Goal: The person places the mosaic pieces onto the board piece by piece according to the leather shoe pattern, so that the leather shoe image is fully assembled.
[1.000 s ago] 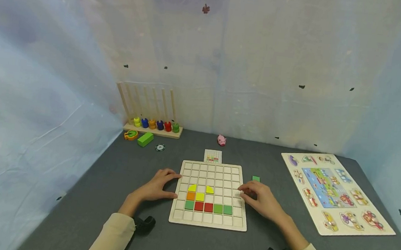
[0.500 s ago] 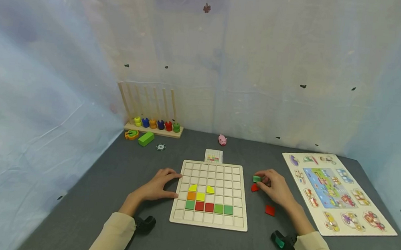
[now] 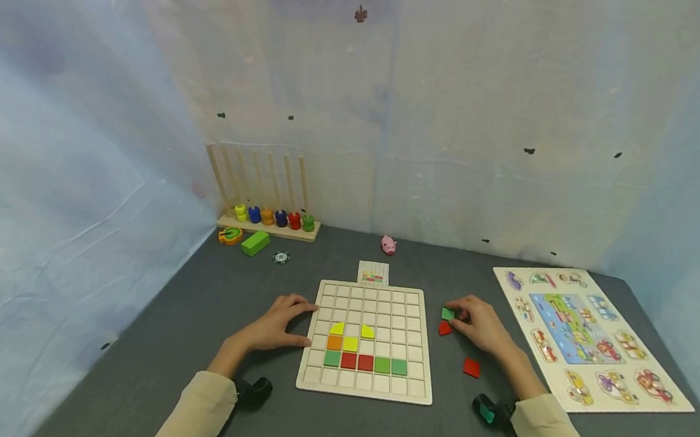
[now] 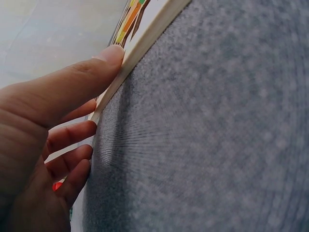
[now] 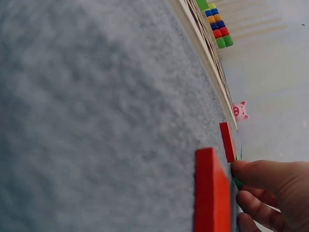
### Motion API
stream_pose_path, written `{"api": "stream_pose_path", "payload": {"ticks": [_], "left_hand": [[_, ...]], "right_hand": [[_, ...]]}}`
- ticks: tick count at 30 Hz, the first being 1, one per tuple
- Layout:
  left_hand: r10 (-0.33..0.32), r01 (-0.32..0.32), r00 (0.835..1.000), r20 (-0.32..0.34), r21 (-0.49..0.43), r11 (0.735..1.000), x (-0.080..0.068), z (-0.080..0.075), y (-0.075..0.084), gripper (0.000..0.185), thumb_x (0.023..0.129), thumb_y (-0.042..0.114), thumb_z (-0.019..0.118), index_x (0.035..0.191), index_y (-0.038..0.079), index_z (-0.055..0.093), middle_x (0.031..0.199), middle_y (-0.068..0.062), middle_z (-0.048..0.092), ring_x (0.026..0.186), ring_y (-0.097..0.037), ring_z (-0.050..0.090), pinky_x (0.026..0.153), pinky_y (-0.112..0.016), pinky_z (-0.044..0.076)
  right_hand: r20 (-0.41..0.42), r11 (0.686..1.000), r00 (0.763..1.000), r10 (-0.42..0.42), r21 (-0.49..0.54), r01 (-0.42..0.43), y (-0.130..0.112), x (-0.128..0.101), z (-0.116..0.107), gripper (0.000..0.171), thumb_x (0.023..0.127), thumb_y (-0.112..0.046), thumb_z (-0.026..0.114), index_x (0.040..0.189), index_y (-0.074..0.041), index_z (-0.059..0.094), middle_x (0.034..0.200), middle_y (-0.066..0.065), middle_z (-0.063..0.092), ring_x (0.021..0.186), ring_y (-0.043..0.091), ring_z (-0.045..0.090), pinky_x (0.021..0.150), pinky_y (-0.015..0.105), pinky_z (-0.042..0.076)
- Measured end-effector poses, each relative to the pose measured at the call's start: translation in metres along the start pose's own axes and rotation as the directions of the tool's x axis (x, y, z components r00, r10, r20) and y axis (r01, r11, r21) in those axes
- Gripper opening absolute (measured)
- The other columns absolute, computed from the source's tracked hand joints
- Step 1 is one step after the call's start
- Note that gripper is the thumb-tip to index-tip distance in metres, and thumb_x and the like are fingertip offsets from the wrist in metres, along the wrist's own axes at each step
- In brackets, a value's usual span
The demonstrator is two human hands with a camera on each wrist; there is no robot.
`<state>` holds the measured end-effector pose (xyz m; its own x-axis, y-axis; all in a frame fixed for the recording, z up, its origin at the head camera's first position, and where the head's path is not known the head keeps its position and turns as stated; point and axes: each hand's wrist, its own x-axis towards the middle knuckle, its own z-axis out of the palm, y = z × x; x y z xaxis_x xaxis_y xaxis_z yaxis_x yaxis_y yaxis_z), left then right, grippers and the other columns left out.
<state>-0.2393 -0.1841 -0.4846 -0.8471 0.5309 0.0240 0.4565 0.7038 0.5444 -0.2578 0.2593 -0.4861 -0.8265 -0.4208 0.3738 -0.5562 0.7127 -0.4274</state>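
Note:
My left hand (image 3: 279, 323) rests at the left edge of the pale wooden grid board (image 3: 334, 380). In the left wrist view, its thumb (image 4: 91, 72) lies along the board's edge and the fingers are loosely bent. Coloured tiles lie in the grid: yellow, orange, green and red. Right of the board, my right hand (image 3: 480, 324) pinches a green tile (image 3: 448, 314) between thumb and fingers. Just in front of that tile lies a red tile (image 3: 445, 328). Another red tile (image 3: 471, 367) lies nearer to me, large in the right wrist view.
A small pattern card (image 3: 373, 273) touches the board's far edge. Behind stand a pink toy pig (image 3: 388, 245) and a peg rack (image 3: 268, 228) with coloured rings. A green block (image 3: 255, 243) and a poker chip (image 3: 281, 257) lie left. A picture puzzle (image 3: 552, 379) fills the right side.
My right hand has moved from the board's right edge to the green tile, uncovering the two red tiles. My left hand has stayed at the board.

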Motion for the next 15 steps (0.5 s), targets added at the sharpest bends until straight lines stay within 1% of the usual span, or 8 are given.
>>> {"api": "stream_pose_path", "payload": {"ticks": [3,6,11,15], "left_hand": [[-0.005,0.005,1.000,-0.003,0.003,1.000,0.000,0.000,0.000,0.069,0.078,0.046,0.072,0.136,0.018,0.048,0.128,-0.005,0.042,0.116,-0.025,0.034,0.097,-0.050,0.032],[-0.007,0.007,1.000,-0.005,0.008,1.000,0.001,0.001,-0.001,0.069,0.078,0.046,0.072,0.136,0.019,0.048,0.127,-0.005,0.042,0.115,-0.025,0.034,0.097,-0.050,0.032],[-0.004,0.004,1.000,-0.008,0.008,1.000,0.000,0.001,-0.001,0.069,0.078,0.046,0.072,0.136,0.019,0.048,0.128,-0.004,0.042,0.115,-0.024,0.034,0.096,-0.050,0.032],[-0.001,0.001,1.000,-0.011,0.010,1.000,0.000,0.001,-0.001,0.068,0.078,0.046,0.072,0.136,0.019,0.049,0.127,-0.004,0.042,0.115,-0.024,0.034,0.096,-0.050,0.032]], "right_hand": [[0.010,1.000,1.000,0.017,-0.007,-0.017,-0.002,0.002,-0.001,0.026,0.080,-0.006,0.072,0.105,0.000,0.068,0.085,0.007,0.058,0.069,0.012,0.047,0.061,0.028,0.039],[0.008,1.000,1.000,0.020,-0.001,-0.020,-0.008,0.005,-0.001,0.026,0.080,-0.007,0.072,0.105,-0.001,0.069,0.086,0.007,0.058,0.070,0.014,0.049,0.061,0.028,0.039],[0.010,0.999,1.000,-0.004,0.040,0.004,-0.028,0.012,0.000,0.026,0.081,-0.008,0.072,0.106,-0.002,0.068,0.093,0.008,0.060,0.074,0.019,0.056,0.061,0.028,0.042],[0.019,0.999,1.000,-0.016,0.049,0.015,-0.045,0.017,0.004,0.026,0.081,-0.009,0.072,0.107,-0.004,0.068,0.096,0.008,0.061,0.075,0.019,0.057,0.061,0.028,0.043]]}}
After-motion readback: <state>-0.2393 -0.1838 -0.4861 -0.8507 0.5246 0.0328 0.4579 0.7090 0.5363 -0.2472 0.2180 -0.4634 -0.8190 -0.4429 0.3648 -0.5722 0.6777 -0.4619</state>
